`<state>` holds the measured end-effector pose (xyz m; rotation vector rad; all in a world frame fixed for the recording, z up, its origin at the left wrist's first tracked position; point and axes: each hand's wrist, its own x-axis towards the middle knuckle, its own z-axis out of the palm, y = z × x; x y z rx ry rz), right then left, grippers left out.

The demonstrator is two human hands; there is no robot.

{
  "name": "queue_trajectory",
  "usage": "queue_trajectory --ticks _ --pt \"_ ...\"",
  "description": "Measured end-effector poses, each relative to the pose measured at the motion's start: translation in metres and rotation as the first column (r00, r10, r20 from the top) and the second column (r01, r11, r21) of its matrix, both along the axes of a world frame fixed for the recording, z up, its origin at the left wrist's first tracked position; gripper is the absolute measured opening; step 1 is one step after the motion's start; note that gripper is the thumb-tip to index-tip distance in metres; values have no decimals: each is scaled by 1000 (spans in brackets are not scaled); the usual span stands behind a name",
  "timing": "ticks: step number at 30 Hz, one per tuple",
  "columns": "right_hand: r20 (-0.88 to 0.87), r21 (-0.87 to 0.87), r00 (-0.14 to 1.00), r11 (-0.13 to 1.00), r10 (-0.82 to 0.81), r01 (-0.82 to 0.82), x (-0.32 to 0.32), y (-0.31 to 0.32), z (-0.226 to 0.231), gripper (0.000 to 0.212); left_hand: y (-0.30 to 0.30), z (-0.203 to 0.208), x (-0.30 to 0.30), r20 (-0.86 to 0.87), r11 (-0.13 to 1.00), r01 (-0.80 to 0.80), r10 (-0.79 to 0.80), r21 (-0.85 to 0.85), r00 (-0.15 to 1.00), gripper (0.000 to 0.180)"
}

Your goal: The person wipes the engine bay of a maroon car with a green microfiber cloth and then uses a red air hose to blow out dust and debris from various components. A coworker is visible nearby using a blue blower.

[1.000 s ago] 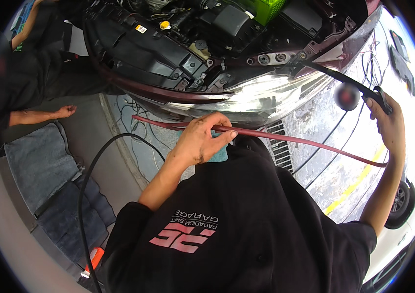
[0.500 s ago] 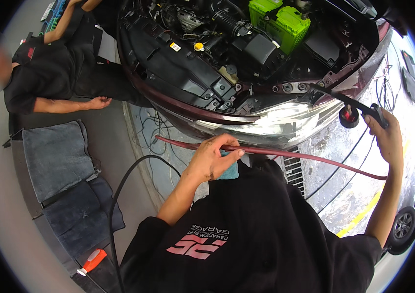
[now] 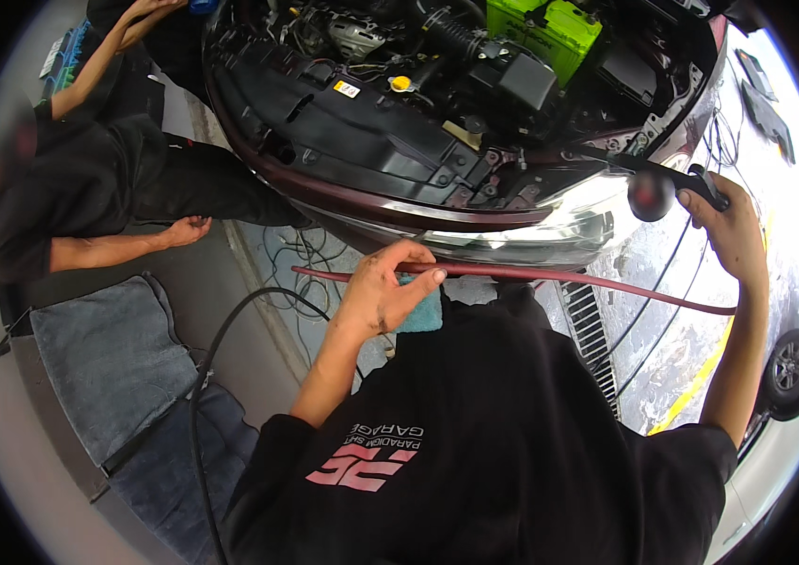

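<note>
A long, thin dark-red trim strip runs across the front of my body, below the car's headlight. My left hand pinches it between thumb and fingers left of its middle. A folded teal cloth hangs beneath that hand, against the palm side. The strip's far right end reaches my right forearm. My right hand is closed round the handle of a black gun-shaped tool, whose long barrel points left over the headlight's corner. A round blurred part with some red hangs under it.
The car's open engine bay holds a bright green battery. At the left, another person's hand rests near the bumper. Grey mats lie on the floor, a black hose curves past them, and a drain grate lies right.
The view has shifted, so an orange-handled thing at the lower left is out of sight. Both hands keep their grip; the tool still points over the headlight's corner.
</note>
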<state>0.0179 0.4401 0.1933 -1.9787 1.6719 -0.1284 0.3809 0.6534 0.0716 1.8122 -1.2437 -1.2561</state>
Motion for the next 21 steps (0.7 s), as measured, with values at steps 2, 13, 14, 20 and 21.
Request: queue_trajectory --ticks 2,13,14,20,21 --pt "-29 11 996 997 -80 80 28 12 6 37 2 -5 29 10 999 34 -34 6 999 37" --pt "-21 37 1000 999 4 -3 93 39 -2 38 17 -6 102 -38 996 31 -28 83 999 36" --pt "-38 24 999 999 22 -21 94 36 -4 38 19 -4 102 -27 996 19 -16 89 999 36" --pt "-10 -29 990 989 141 -142 119 13 -20 42 38 9 103 -1 994 -108 108 11 994 33" --pt "-21 -38 985 985 169 -170 131 10 -23 43 42 13 105 1 991 -134 134 14 991 34"
